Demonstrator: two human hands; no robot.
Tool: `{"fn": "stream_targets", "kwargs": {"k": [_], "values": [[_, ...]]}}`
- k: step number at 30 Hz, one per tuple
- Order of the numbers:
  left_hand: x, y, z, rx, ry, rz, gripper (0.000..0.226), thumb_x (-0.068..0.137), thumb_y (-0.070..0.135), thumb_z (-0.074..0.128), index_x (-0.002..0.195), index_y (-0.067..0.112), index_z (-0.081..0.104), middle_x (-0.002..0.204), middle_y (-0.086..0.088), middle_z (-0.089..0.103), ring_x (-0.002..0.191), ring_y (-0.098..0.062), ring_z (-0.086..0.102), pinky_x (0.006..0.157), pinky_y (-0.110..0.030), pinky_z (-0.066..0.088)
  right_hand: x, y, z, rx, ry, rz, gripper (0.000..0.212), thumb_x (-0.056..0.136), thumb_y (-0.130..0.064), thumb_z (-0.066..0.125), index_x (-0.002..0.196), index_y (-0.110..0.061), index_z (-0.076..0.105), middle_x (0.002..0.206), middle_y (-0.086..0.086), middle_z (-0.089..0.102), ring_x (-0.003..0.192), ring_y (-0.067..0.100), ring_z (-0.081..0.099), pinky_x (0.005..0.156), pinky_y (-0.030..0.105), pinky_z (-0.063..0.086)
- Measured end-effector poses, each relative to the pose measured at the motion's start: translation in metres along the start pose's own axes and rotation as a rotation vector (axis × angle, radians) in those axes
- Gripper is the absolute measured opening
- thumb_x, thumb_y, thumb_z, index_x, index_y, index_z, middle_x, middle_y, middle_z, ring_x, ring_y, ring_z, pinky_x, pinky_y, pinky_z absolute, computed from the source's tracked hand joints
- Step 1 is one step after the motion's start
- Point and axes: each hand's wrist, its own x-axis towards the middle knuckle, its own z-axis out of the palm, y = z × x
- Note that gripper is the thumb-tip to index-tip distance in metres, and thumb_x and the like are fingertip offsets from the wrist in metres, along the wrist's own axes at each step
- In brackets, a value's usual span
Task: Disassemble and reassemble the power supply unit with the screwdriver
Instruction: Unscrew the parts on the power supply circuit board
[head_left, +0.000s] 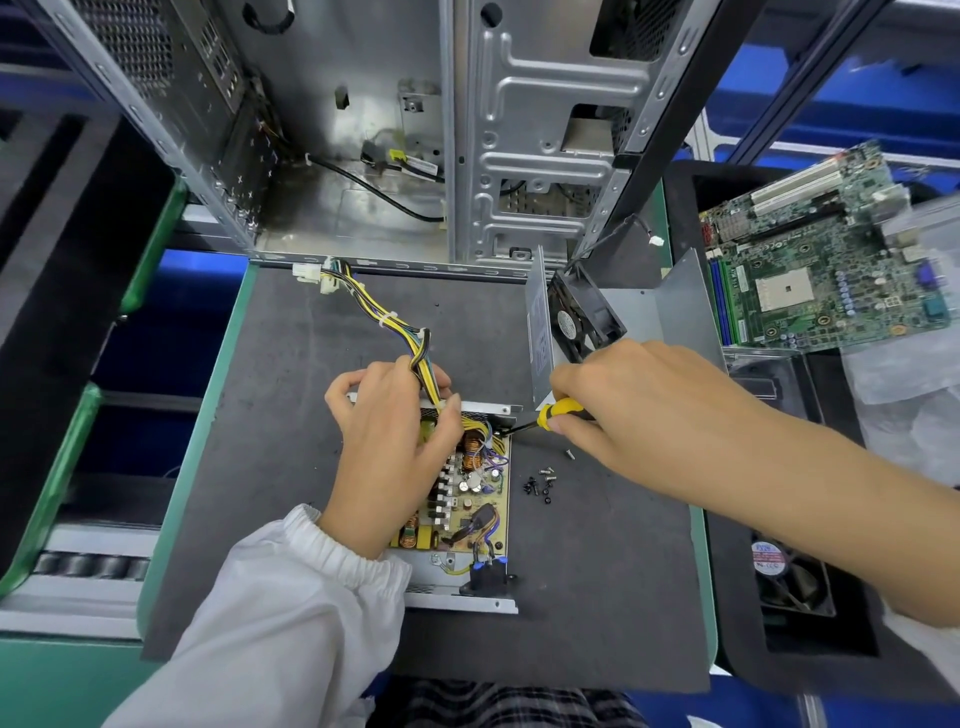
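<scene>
Two bare hands work over an opened silver metal power supply unit (470, 597) lying on the dark grey worktop (597, 571), its yellow circuit board exposed inside the shallow tray. The left hand (395, 447) rests on the board, fingers curled around the yellow-and-black cable bundle (384, 317) at the far rim. The right hand (623, 405) holds the yellow-and-black screwdriver (556, 413), fingers pinching its handle, tip touching the tray's far right corner. Several small loose screws (543, 483) lie just beside the tray. Behind stands the removed silver cover with a black fan (582, 319). On the right, a black tray (691, 218) holds a green motherboard (831, 260).
</scene>
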Motion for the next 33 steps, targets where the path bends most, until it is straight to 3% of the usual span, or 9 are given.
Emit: {"fn": "stream_targets", "kwargs": {"k": [7, 12, 17, 21, 24, 26, 29, 31, 33], "values": [[0.000, -0.003, 0.002, 0.006, 0.002, 0.002, 0.013, 0.090, 0.031, 0.048, 0.094, 0.020, 0.055, 0.079, 0.023, 0.043, 0.085, 0.001, 0.034, 0.094, -0.025, 0.013, 0.010, -0.005, -0.001, -0.125, -0.011, -0.037, 0.012, 0.096, -0.029, 0.051, 0.094, -0.017, 0.049, 0.081, 0.000, 0.033, 0.065, 0.026, 0.046, 0.047, 0.030, 0.024], [-0.001, -0.005, 0.003, 0.018, 0.004, 0.004, 0.010, 0.091, 0.030, 0.050, 0.094, 0.022, 0.055, 0.078, 0.020, 0.045, 0.085, 0.001, 0.037, 0.094, -0.025, 0.013, 0.019, -0.014, 0.000, -0.255, -0.032, -0.057, 0.009, 0.092, -0.015, 0.054, 0.092, -0.014, 0.046, 0.065, 0.000, 0.029, 0.045, 0.017, 0.024, 0.041, 0.026, 0.013], [0.001, -0.004, 0.003, 0.017, 0.010, 0.007, 0.010, 0.091, 0.029, 0.051, 0.093, 0.021, 0.056, 0.077, 0.022, 0.043, 0.084, 0.001, 0.036, 0.093, -0.025, 0.014, 0.015, -0.013, -0.003, -0.247, -0.043, -0.112, 0.045, 0.071, 0.002, 0.061, 0.091, -0.014, 0.023, 0.085, 0.007, 0.019, 0.041, 0.015, 0.029, 0.038, 0.027, 0.015], [0.000, -0.003, 0.003, 0.012, 0.018, 0.007, 0.012, 0.089, 0.031, 0.049, 0.093, 0.021, 0.055, 0.075, 0.021, 0.041, 0.083, 0.002, 0.034, 0.092, -0.025, 0.014, 0.022, -0.015, -0.003, -0.368, -0.006, -0.121, 0.014, 0.093, -0.026, 0.056, 0.084, -0.020, 0.047, 0.061, -0.001, 0.025, 0.045, 0.018, 0.021, 0.043, 0.026, 0.010], [0.000, -0.003, 0.003, 0.011, 0.019, 0.009, 0.013, 0.090, 0.031, 0.049, 0.094, 0.020, 0.056, 0.074, 0.020, 0.041, 0.082, 0.001, 0.034, 0.091, -0.025, 0.015, 0.027, -0.015, 0.000, -0.377, 0.004, -0.111, 0.009, 0.095, -0.020, 0.052, 0.092, -0.021, 0.061, 0.077, 0.003, 0.035, 0.044, 0.014, 0.020, 0.042, 0.025, 0.012], [0.001, -0.003, 0.003, 0.017, 0.017, 0.006, 0.014, 0.090, 0.031, 0.049, 0.094, 0.020, 0.056, 0.073, 0.019, 0.041, 0.081, -0.001, 0.035, 0.091, -0.026, 0.015, 0.025, -0.011, 0.001, -0.366, 0.007, -0.128, 0.013, 0.095, -0.025, 0.053, 0.104, -0.016, 0.049, 0.094, 0.008, 0.034, 0.041, 0.015, 0.025, 0.040, 0.026, 0.013], [0.001, -0.002, 0.003, 0.023, 0.021, 0.001, 0.013, 0.090, 0.030, 0.049, 0.094, 0.020, 0.056, 0.072, 0.020, 0.040, 0.080, -0.001, 0.036, 0.090, -0.026, 0.015, 0.023, -0.006, -0.010, -0.323, -0.012, -0.209, 0.048, 0.065, 0.004, 0.055, 0.097, -0.016, 0.025, 0.101, 0.012, 0.030, 0.045, 0.017, 0.034, 0.038, 0.028, 0.013], [0.001, -0.001, 0.003, 0.018, 0.018, 0.000, 0.014, 0.090, 0.030, 0.049, 0.095, 0.020, 0.056, 0.072, 0.020, 0.041, 0.080, -0.003, 0.039, 0.090, -0.027, 0.016, 0.020, -0.007, -0.015, -0.356, -0.057, -0.243, 0.038, 0.072, 0.002, 0.060, 0.092, -0.015, 0.033, 0.092, 0.008, 0.036, 0.051, 0.018, 0.035, 0.039, 0.029, 0.014], [0.001, -0.001, 0.002, 0.012, 0.013, -0.005, 0.014, 0.090, 0.031, 0.050, 0.095, 0.020, 0.056, 0.071, 0.020, 0.040, 0.080, -0.006, 0.041, 0.091, -0.028, 0.017, 0.020, -0.012, -0.012, -0.549, -0.076, -0.206, 0.022, 0.080, -0.024, 0.070, 0.076, -0.022, 0.048, 0.068, -0.002, 0.047, 0.047, 0.018, 0.040, 0.040, 0.025, 0.009]]}}
